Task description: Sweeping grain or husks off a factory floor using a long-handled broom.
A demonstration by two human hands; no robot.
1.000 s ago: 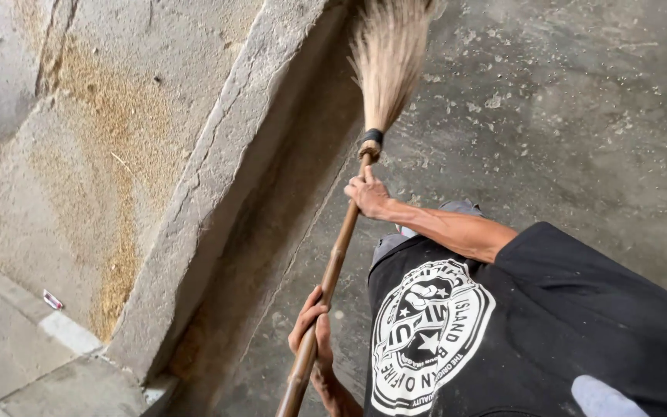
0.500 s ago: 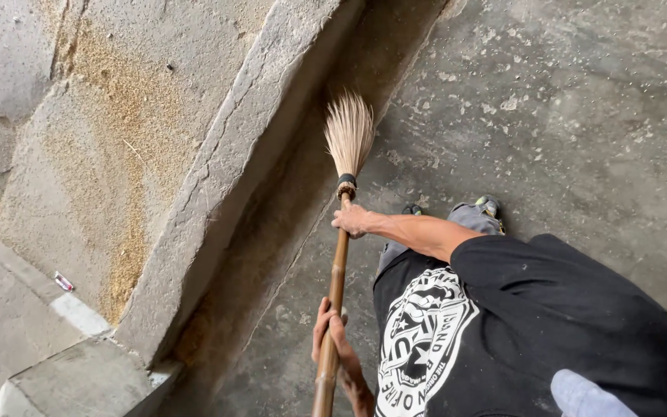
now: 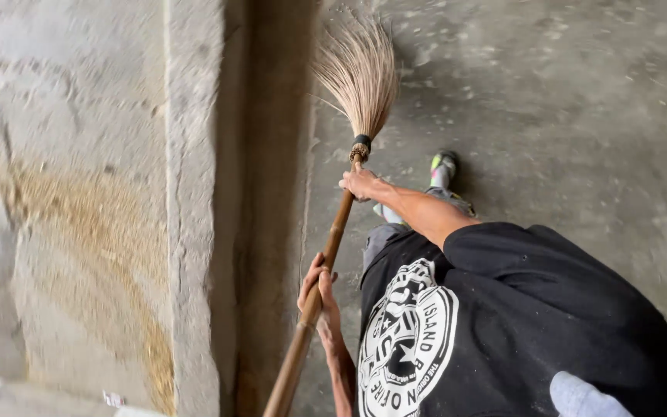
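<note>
I hold a long broom with a brown wooden handle point(image 3: 326, 266) and a fan of pale straw bristles point(image 3: 358, 73). My right hand point(image 3: 362, 184) grips the handle high up, just below the dark binding under the bristles. My left hand point(image 3: 318, 297) is wrapped round the handle lower down, close to my black T-shirt with a white round emblem point(image 3: 407, 344). The bristles rest on the grey concrete floor point(image 3: 565, 100) beside a dark gutter point(image 3: 268, 193) along the wall's foot.
A rough concrete wall point(image 3: 63, 177) with a yellowish-brown stain fills the left side, edged by a raised concrete ledge point(image 3: 191, 201). My shoe point(image 3: 443, 166) stands on the floor right of the broom. Pale dust specks lie scattered over the floor.
The view has turned, so the wall and ledge now run straight up the picture. The broom head has moved farther away along the gutter, its bristles spread wider. Both hands keep their grip.
</note>
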